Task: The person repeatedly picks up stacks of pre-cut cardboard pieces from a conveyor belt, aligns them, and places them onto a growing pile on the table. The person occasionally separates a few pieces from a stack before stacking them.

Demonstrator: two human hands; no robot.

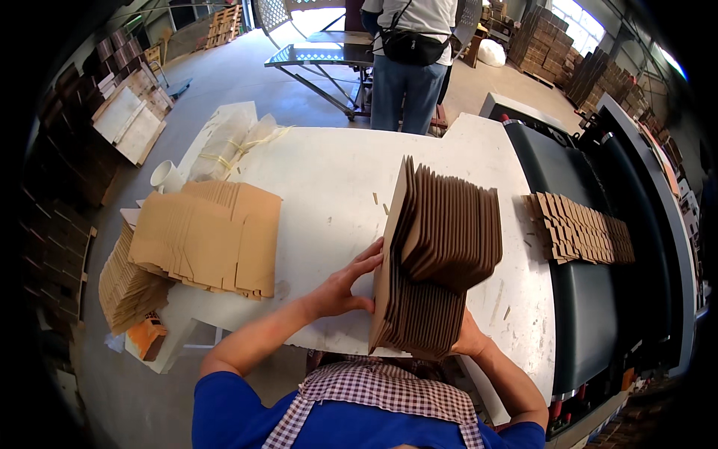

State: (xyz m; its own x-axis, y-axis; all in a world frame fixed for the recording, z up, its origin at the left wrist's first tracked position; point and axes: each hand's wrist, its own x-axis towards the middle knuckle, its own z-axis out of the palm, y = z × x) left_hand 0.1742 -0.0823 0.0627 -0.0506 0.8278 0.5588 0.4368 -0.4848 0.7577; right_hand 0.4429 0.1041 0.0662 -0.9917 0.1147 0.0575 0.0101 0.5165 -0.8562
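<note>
Between my two hands stands a thick stack of folded brown cardboard blanks (441, 254), set on edge near the front of the white table. My left hand (345, 286) presses against its flat left face, with fingers and thumb spread along the board. At the lower right side of the same stack is my right hand (470, 337), its fingertips partly hidden behind the cardboard. Farther left on the table lies a fanned pile of flat tan cardboard blanks (206, 236), out of reach of both hands at this moment.
On the right a machine with a black conveyor belt (580, 307) carries a row of folded cardboard pieces (583, 228). A white cup (166, 176) and a plastic-wrapped bundle (224, 146) sit at the table's far left. Beyond the table stands a person (407, 75) facing away.
</note>
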